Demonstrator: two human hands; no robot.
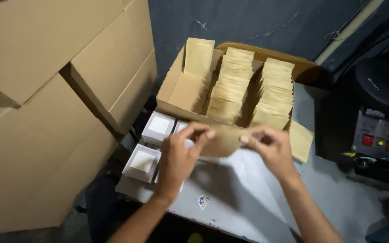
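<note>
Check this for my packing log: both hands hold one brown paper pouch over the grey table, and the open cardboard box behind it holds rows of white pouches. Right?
Not quite. The head view shows the left hand and right hand holding one brown paper pouch over the grey table, but the pouches in the open cardboard box are tan, not white.

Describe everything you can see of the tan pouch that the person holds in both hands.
The tan pouch is a flat, kraft-paper-looking envelope, plain and blurred. It is held level above the grey table, just in front of the open cardboard box of similar pouches. The left hand pinches its left end, the right hand its right end; nothing else touches it.
</note>
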